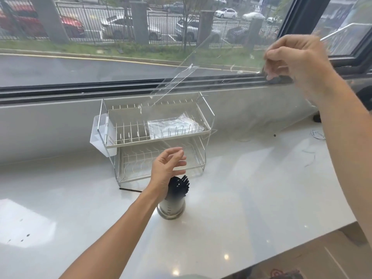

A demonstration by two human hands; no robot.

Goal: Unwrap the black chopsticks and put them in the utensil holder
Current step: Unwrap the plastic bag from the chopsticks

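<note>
Counter: I see a pale, glossy worktop (251, 188) running under a wide window (141, 37), with a street and parked cars outside.
Dish rack: a two-tier wire rack (157, 135) stands on the counter against the sill; a white plastic caddy (100, 133) hangs on its left end, and a crumpled clear bag (175, 125) lies on the upper tier.
Clear wrapper: a long transparent sleeve (201, 83) stretches in the air from my upper right down toward the rack.
Right hand: my right hand (298, 61) is raised near the window frame, fingers curled and pinching the top end of the clear wrapper.
Left hand: my left hand (167, 168) hovers just above the holder, fingers loosely spread, gripping nothing.
Utensil holder: a round steel holder (171, 208) stands on the counter in front of the rack.
Black chopsticks: the black chopsticks (179, 187) stand bunched in the utensil holder, ends up.
Stray piece: one thin black stick (130, 189) lies flat by the rack's foot.
</note>
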